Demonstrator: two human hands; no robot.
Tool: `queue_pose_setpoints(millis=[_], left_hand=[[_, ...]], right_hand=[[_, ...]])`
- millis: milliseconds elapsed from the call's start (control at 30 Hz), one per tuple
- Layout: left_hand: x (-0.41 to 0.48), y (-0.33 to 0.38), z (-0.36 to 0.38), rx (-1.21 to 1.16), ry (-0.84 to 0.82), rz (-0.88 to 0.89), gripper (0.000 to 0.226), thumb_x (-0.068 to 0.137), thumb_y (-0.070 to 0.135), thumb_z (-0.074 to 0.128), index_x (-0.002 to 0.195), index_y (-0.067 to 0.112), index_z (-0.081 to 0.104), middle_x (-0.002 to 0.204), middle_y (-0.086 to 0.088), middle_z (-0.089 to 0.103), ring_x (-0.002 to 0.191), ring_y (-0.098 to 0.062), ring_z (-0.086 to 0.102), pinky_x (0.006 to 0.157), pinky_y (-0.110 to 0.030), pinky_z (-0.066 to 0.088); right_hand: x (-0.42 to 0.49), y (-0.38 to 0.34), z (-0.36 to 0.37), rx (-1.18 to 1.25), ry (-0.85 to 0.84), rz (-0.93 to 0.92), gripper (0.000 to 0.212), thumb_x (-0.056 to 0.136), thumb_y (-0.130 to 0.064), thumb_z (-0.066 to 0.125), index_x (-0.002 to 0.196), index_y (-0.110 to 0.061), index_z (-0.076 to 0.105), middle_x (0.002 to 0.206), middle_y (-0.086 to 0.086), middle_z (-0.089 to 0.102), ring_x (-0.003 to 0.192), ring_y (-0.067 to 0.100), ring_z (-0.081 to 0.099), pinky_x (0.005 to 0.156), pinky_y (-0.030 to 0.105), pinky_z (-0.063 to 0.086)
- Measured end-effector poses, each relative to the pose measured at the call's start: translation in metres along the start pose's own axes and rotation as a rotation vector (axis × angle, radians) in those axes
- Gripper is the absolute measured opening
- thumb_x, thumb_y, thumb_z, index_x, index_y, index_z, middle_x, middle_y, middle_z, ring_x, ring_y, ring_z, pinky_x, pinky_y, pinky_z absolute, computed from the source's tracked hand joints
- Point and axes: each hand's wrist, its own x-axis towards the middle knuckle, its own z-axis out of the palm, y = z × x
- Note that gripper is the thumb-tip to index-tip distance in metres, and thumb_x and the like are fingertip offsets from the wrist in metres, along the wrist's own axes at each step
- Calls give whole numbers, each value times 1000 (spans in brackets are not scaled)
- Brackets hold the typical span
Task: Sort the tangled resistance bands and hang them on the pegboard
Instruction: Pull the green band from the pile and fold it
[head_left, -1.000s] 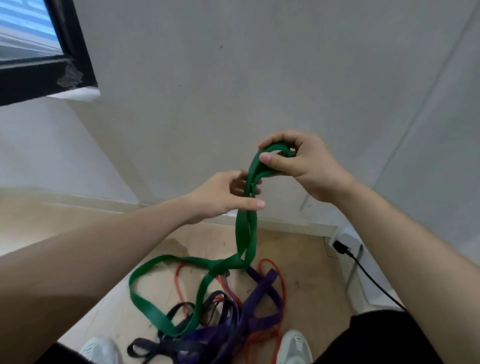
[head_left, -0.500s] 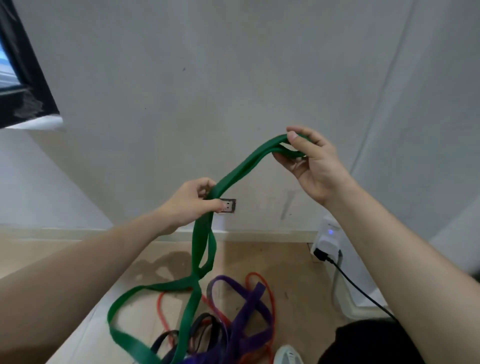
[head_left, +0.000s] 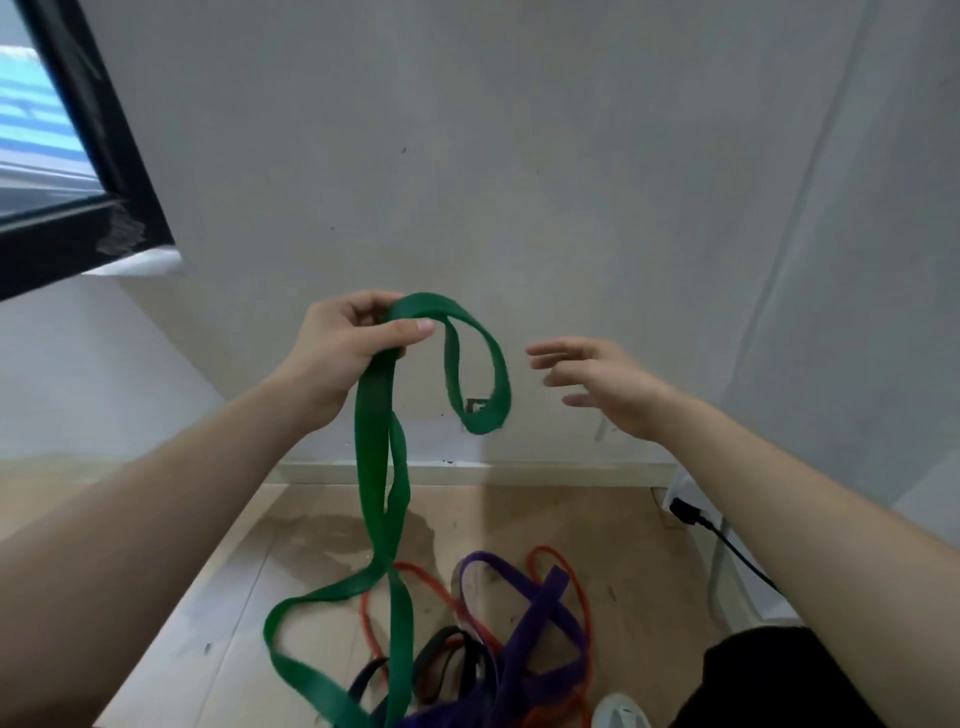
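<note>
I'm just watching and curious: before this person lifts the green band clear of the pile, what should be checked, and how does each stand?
1. Left hand grips green band: ok.
2. Right hand free to help: ok, open, touching nothing.
3. Green band off the floor: not ok, its lower end still lies there.
4. Green band clear of purple band: cannot tell.
5. Pegboard within sight: not ok, none in view.

No legible text, labels or numbers anywhere.
</note>
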Motion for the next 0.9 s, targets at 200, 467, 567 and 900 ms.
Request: queue_pose_setpoints(millis=[200,467,567,900], left_hand=[[-6,0,-4,72,24,4,29,71,15,87,98,13,75,84,0,74,75,-10,66,73,-25,51],[-25,-6,-9,226,-108,8,28,69,15,88,95,15,76,87,-1,78,81,-12,72,80,-22,58],[-30,-10,-16,377,-165,31,28,72,8,87,96,18,75,89,-4,78,80,-13,72,76,-23,57],[-35,-43,-14,500,-151,-11,21,80,9,79,93,1,65,77,-13,56,73,-25,63,81,-55,58]], right_hand=[[1,-30,33,-196,-14,-275,58,84,-32,78,137,-26,55,129,-6,62,116,8,58,94,22,47],[-3,-46,72,-401,-206,-490,31,86,-27,77,112,-15,67,96,7,72,87,20,68,83,42,57],[-8,-51,67,-325,-285,-449,27,87,-26,77,109,-12,71,92,8,73,81,17,68,75,34,56],[-13,-74,42,85,-4,-549,12,91,-23,70,103,-21,70,91,-4,68,88,12,64,93,35,54]])
